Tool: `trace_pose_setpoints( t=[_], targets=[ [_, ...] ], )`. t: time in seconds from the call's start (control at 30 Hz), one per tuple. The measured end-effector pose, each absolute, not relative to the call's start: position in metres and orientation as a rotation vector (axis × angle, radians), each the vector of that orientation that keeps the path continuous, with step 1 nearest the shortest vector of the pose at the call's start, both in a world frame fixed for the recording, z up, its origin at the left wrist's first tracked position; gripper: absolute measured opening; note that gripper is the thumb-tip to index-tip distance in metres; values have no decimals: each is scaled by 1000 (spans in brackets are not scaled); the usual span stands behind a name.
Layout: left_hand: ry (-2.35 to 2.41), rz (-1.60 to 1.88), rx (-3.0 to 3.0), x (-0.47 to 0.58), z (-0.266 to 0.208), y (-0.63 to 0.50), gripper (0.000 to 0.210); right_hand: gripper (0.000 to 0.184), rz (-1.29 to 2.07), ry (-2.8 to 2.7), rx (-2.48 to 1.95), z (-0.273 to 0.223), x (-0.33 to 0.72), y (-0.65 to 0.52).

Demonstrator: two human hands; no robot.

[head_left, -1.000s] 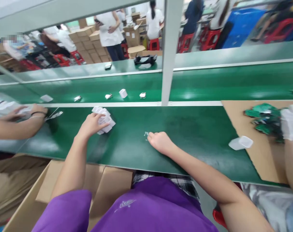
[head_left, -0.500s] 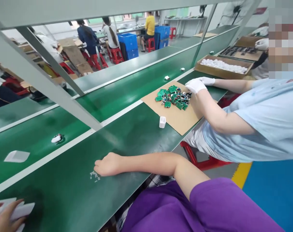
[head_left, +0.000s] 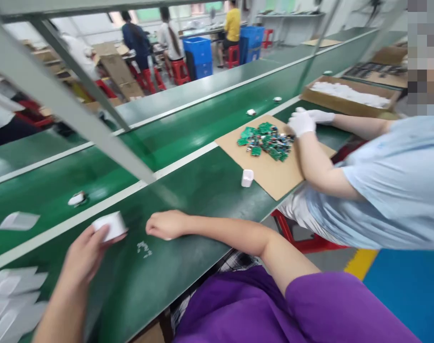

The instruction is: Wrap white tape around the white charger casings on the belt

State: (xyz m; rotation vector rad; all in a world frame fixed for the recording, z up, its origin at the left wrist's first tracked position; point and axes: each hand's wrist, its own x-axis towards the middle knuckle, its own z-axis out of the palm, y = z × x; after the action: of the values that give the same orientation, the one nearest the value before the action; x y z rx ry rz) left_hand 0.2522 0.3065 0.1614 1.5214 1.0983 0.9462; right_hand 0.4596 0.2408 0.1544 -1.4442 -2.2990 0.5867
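Note:
My left hand (head_left: 86,250) grips a white plastic housing (head_left: 110,226), held just above the green table (head_left: 188,190) with the thumb on its near side. To its right, my right hand (head_left: 167,224) rests on the table with its fingers curled together; whatever they hold, if anything, is hidden. Several tiny clear pieces (head_left: 144,248) lie scattered just below that hand. At the lower left a group of white housings (head_left: 13,290) lies beside my left forearm. Another small white housing (head_left: 247,178) stands by the cardboard sheet.
Green circuit boards (head_left: 267,140) are heaped on a cardboard sheet (head_left: 274,178) at a co-worker's gloved hands (head_left: 304,121). A conveyor belt (head_left: 188,138) beyond the table carries small assemblies (head_left: 77,198). A slanted metal post (head_left: 95,124) rises at its edge. A box of white parts (head_left: 349,95) stands farther right.
My left hand has moved right and away from the lower left with one white housing in it. My right hand has shifted slightly off the tiny pieces, its fingers still curled.

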Motion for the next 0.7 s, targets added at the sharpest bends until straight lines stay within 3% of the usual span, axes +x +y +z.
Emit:
trace_pose_setpoints(
  t=[0.07,0.27,0.43,0.7],
  targets=[
    [963,1006,1208,284,157,295,33,11,571,-2184,-1407,154,464,243],
    [859,1064,1082,306,142,284,42,14,570,-1838,-1353,158,478,249],
    [773,1028,1207,298,130,271,42,14,600,-1599,-1162,160,473,237],
    [893,1086,1590,297,121,258,38,14,319,-1659,-1136,165,462,222]
  ],
)
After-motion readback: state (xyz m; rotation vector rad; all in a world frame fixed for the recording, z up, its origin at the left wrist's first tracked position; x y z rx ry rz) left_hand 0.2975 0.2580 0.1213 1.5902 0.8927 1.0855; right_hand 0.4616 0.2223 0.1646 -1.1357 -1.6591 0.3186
